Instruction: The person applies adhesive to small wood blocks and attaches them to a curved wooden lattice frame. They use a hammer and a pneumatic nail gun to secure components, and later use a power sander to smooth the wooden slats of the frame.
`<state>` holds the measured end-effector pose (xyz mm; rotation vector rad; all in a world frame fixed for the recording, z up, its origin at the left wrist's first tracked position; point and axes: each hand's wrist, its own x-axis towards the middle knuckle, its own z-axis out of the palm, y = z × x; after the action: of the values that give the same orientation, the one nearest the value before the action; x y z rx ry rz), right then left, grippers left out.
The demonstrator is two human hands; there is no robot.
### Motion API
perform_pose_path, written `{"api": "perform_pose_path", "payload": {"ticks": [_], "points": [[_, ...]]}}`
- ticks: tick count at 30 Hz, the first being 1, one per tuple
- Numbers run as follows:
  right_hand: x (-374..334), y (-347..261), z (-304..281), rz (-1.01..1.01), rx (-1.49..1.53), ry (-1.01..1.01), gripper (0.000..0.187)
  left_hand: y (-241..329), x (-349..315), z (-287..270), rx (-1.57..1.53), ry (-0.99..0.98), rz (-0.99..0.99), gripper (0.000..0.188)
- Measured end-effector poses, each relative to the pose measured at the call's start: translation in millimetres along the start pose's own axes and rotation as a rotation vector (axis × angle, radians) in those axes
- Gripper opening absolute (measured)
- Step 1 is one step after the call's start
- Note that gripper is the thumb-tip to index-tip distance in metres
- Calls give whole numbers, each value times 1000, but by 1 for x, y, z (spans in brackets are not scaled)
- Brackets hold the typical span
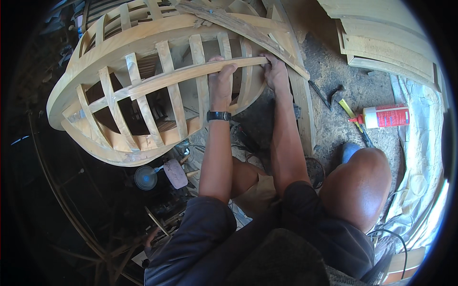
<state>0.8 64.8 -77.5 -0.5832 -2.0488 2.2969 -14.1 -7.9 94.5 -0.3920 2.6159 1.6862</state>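
Observation:
A curved, pale wooden frame (82,71) with several upright slats fills the upper left. Across the slats runs a long, slightly bowed wooden strip (164,81). My left hand (221,86), with a dark watch on its wrist, is closed around the strip right of the middle, thumb on the near side and fingertips over the far edge. Farther right, my right hand (277,75) grips the strip's right end; some of its fingers are hidden. Just beyond that hand, a rough, weathered board (238,32) lies slanting over the frame.
On the floor to the right lie a hammer (345,106) with a yellow handle and a red-and-white glue bottle (385,116). Curved wooden panels (381,33) stand at the upper right. A mallet (175,174) and a round blue-grey container (145,178) are below the frame.

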Motion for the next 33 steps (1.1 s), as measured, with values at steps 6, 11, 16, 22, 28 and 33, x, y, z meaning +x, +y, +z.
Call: {"api": "perform_pose_path", "payload": {"ticks": [6, 11, 16, 22, 28, 33], "points": [[-3, 6, 2, -19, -29, 58, 39, -2, -1, 3, -2, 11, 24, 36], [-14, 11, 8, 52, 80, 156, 51, -4, -4, 0, 8, 2, 37, 36], [-15, 28, 14, 80, 232, 118, 54, 1, -1, 5, -42, -21, 16, 34], [-13, 16, 11, 65, 218, 130, 56, -2, 3, -2, 1, -49, 4, 36], [-18, 6, 6, 286, 521, 77, 49, -6, 0, -5, -21, -24, 24, 34], [-11, 16, 0, 505, 711, 68, 26, 1, -3, 5, 25, -15, 25, 36]]}}
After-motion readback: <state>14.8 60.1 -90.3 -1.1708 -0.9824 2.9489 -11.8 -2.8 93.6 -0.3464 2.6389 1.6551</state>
